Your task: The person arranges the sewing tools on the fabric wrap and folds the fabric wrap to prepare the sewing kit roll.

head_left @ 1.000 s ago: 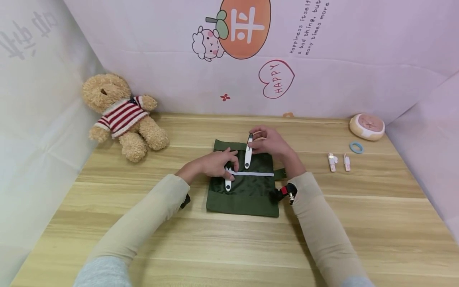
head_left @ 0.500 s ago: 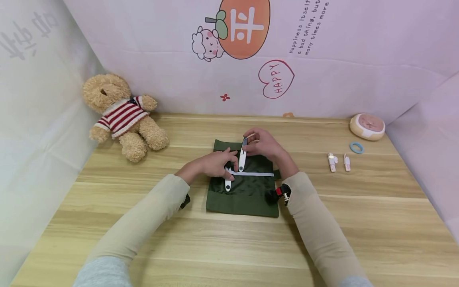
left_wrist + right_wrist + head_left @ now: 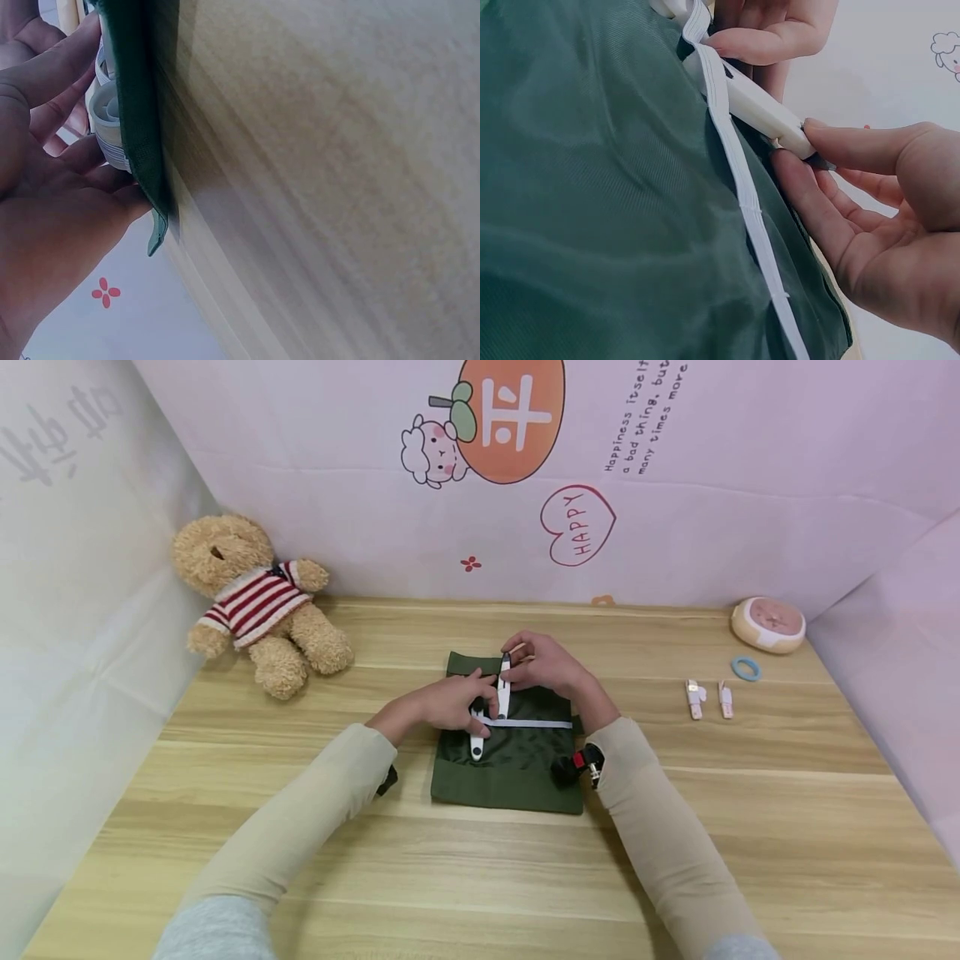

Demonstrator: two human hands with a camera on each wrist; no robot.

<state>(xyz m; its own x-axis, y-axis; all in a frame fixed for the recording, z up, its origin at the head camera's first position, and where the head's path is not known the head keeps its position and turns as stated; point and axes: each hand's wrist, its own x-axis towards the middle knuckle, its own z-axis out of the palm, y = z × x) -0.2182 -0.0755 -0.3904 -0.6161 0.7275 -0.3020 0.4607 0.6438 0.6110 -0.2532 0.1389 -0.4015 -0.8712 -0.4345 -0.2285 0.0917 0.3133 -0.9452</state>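
- Green pouch (image 3: pixel 506 789) lies flat on the wooden table (image 3: pixel 420 868), centred between our two hands, white band (image 3: pixel 532 723) running across its middle.
- Right hand (image 3: pixel 546 662): we have it above the pouch's far edge, reaching in from the right, wrist bent toward the middle. Narrow pinch, thumb and fingertips on the tool (image 3: pixel 504 693) at its dark end.
- Tool: white, slim, slightly tilted. Dark end away from us, other end down at the band. In the right wrist view we see the band passing over that lower end.
- Left hand (image 3: pixel 453 703): low over the pouch's left half, coming in from the left, fingers curved. One fingertip touches the band beside the tool. We can't tell whether it pinches the band or only lifts it.
- Second tool (image 3: pixel 477 747): also white, under our left hand, upper part hidden, rounded end showing on our side of the band.
- Arms: both angle inward, left sleeve (image 3: pixel 300 818) and right sleeve (image 3: pixel 667 827) beige. Hands near each other, apart in the head view.
- Around us: bear (image 3: pixel 262 602) leaning at back left; at right, puck (image 3: pixel 768 625), blue ring (image 3: pixel 746 669), and two small white pieces (image 3: pixel 695 700) side by side.
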